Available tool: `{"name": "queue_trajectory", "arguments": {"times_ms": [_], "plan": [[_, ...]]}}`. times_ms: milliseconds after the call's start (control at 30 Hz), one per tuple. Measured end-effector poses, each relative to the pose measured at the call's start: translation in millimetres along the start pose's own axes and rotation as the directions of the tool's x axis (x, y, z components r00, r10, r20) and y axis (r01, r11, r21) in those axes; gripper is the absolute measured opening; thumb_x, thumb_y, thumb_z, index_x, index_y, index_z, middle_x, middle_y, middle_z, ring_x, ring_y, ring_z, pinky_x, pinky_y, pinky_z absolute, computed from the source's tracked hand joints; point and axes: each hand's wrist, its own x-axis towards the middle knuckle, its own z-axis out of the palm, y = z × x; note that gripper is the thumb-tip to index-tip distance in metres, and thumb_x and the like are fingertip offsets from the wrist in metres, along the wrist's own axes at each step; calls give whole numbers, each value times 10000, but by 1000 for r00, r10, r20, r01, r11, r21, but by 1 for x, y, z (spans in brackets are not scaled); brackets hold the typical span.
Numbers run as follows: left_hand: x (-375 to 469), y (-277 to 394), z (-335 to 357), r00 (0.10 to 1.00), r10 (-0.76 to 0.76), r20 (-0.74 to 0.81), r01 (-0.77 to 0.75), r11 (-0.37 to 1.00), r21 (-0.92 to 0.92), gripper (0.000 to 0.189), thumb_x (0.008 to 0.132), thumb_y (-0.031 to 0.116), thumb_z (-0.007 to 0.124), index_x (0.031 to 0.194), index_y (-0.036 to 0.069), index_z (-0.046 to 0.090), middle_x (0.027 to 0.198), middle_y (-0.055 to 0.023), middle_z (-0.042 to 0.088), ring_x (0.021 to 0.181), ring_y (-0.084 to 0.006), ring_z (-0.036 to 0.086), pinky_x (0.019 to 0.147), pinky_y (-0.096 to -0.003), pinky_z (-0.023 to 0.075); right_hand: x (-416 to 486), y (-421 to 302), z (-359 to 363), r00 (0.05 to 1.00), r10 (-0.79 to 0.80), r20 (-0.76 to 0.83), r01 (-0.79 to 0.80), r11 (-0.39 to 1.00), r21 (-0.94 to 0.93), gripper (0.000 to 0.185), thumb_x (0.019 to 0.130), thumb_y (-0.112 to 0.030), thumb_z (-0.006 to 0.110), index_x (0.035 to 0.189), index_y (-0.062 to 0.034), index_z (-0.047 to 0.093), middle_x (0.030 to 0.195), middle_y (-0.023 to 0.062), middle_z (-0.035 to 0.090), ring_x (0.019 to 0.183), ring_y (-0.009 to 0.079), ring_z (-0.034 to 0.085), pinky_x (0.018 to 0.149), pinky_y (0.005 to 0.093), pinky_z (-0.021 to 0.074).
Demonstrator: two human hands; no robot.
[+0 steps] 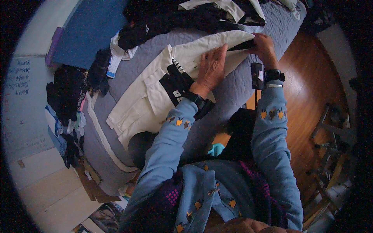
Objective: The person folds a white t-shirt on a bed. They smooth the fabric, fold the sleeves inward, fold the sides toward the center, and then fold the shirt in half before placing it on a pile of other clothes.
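Note:
A cream-white garment with black panels and white stripes (145, 96) lies spread across a grey quilted bed cover (125, 72). My left hand (211, 68) rests flat on the pale cloth near its middle, fingers pointing up the picture. At the garment's far right end, my right hand (263, 49) pinches the edge, which is lifted so that a dark opening shows between the layers. Part of the garment's lower side is hidden behind my left forearm.
Dark clothes (174, 17) are heaped on the bed's far side, with a white and blue sock-like item (115, 58) beside them. More clothes (65, 93) hang or lie at the left. Wooden floor (309, 75) shows at right, near cluttered items (332, 139).

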Motion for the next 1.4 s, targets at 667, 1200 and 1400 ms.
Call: {"name": "queue_trajectory", "arguments": {"times_ms": [667, 1200, 1400], "plan": [[-3, -1, 4, 997, 56, 49, -59, 996, 73, 246, 814, 121, 601, 1056, 131, 641, 1273, -107, 501, 1200, -299, 490, 999, -494, 365, -29, -65, 5, 963, 271, 1, -261, 930, -258, 436, 752, -345, 730, 947, 43, 689, 730, 112, 639, 547, 199, 619, 482, 318, 515], [0, 4, -6, 990, 135, -31, -132, 988, 81, 335, 805, 106, 601, 1127, 11, 602, 1451, -129, 379, 1245, -320, 459, 921, -475, 429, -50, -94, 0, 988, 67, 138, -102, 960, 260, 475, 874, -446, 653, 1020, 6, 674, 846, 78, 666, 655, 156, 640, 593, 278, 525], [-1, 4, -4, 974, 202, -101, -190, 975, 114, 321, 806, 87, 562, 1106, -21, 600, 1369, -123, 447, 1176, -301, 506, 900, -453, 445, -45, -84, 7, 976, 143, 165, -136, 989, -54, 365, 914, -336, 584, 1138, -52, 632, 796, 69, 627, 600, 169, 620, 539, 297, 530]]}}
